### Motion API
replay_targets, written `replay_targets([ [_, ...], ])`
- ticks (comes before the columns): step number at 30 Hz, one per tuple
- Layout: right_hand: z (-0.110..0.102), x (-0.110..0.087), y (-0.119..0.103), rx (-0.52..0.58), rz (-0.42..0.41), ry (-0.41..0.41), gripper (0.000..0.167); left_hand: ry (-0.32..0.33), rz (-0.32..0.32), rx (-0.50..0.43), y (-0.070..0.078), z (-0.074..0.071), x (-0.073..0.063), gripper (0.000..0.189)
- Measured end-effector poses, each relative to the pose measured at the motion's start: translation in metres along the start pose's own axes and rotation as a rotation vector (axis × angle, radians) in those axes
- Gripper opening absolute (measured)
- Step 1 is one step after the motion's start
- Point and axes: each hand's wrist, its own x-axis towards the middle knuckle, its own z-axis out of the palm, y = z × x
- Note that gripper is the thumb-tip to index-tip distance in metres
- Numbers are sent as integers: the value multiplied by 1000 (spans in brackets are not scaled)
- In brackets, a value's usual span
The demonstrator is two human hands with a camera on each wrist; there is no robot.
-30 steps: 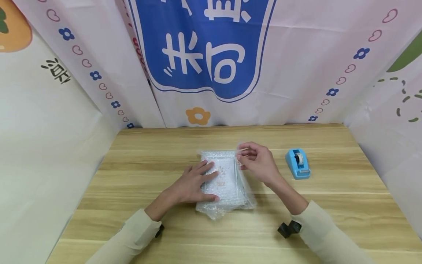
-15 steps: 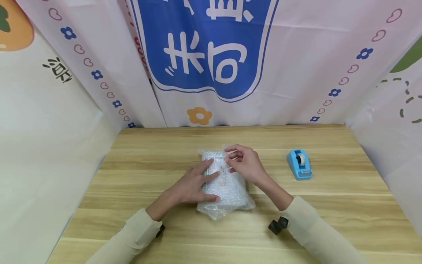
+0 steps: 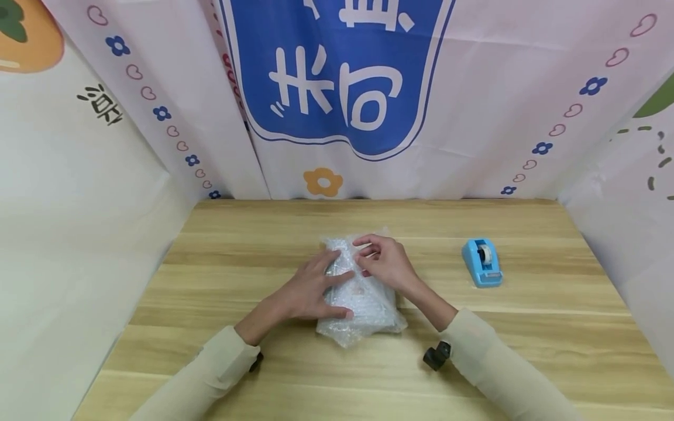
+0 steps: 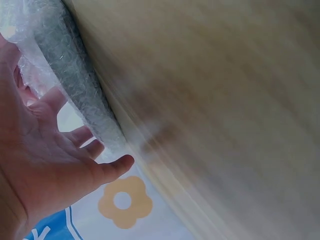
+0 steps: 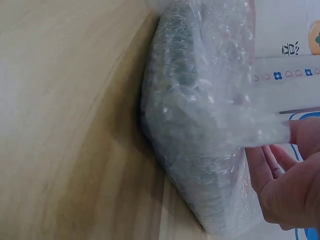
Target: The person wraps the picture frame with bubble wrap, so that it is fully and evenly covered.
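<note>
A flat rectangular item lies wrapped in clear bubble wrap (image 3: pixel 363 310) in the middle of the table; its face is blurred beneath the layers. With fingers spread, my left hand (image 3: pixel 310 289) rests on the left part of the package. My right hand (image 3: pixel 387 263) pinches the edge of a bubble wrap flap over the package's upper right part. In the right wrist view, a strip of bubble wrap (image 5: pixel 260 129) stretches to the thumb and fingers. The left wrist view shows the package's wrapped side (image 4: pixel 75 70) beside my left fingers.
A blue tape dispenser (image 3: pixel 482 263) with a roll of tape stands to the right of the package on the wooden table (image 3: pixel 237 234). Printed cloth (image 3: pixel 474 117) hangs along the table's back edge, and pale sheets flank both sides.
My right hand has moved left, folding the bubble wrap flap across the top of the package. My left hand has stayed in place on it.
</note>
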Motion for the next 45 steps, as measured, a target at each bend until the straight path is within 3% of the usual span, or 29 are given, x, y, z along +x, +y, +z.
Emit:
replay_targets([
  [21,4,6,20,13,42,-25,30,2,-11,-59,2,1,-2,89],
  [28,7,7,23,-29,54,-18,31,-6,-55,-85,2,1,-2,109],
  [38,9,9,25,-86,34,-22,32,23,-84,-116,7,3,1,111],
  [45,8,9,22,-114,74,-53,34,4,-140,-156,9,3,-1,114],
])
